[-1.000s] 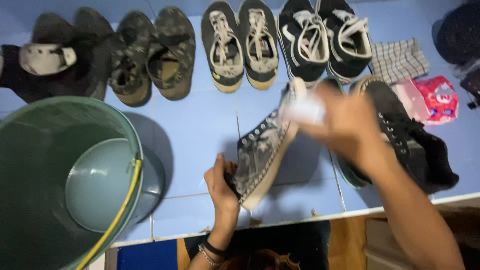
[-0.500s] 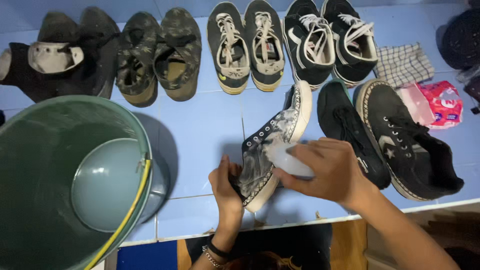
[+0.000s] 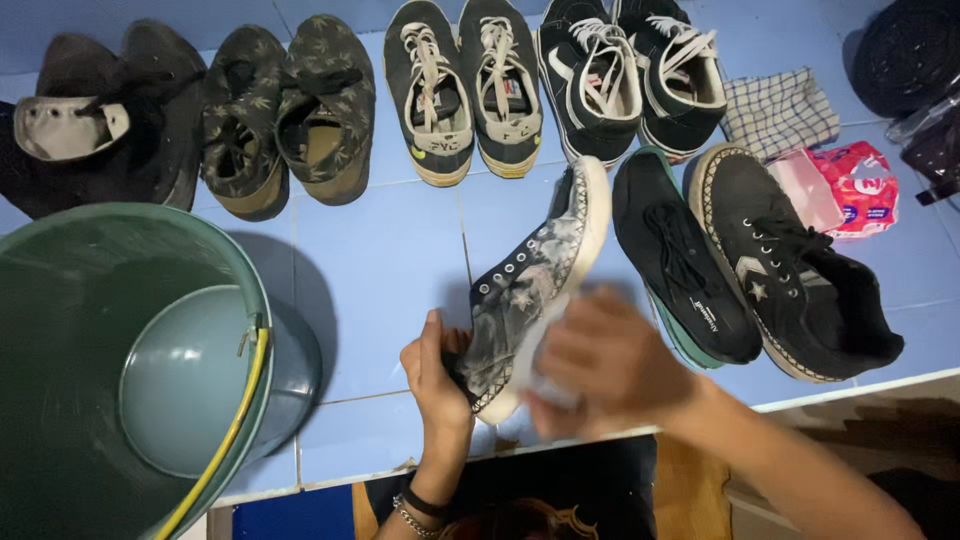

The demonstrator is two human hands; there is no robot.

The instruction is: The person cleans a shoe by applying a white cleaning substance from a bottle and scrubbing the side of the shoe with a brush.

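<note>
A black high-top sneaker (image 3: pixel 530 275) with white sole and soapy smears lies tilted on the blue tiled floor (image 3: pixel 385 250). My left hand (image 3: pixel 432 372) grips its heel end, fingers inside the opening. My right hand (image 3: pixel 600 365), blurred by motion, is closed on a small white object (image 3: pixel 535 360) pressed against the sneaker's side near the heel. I cannot tell what the white object is.
A green bucket (image 3: pixel 110 350) with a yellow hose stands at left. Pairs of dark shoes line the back (image 3: pixel 460 90). Two black sneakers (image 3: pixel 740 260) lie right of the held one. A checked cloth (image 3: pixel 780 110) and pink packet (image 3: pixel 850 190) sit far right.
My right hand with the white object swept from the sneaker's toe down its side to the heel end. My left hand stayed on the heel.
</note>
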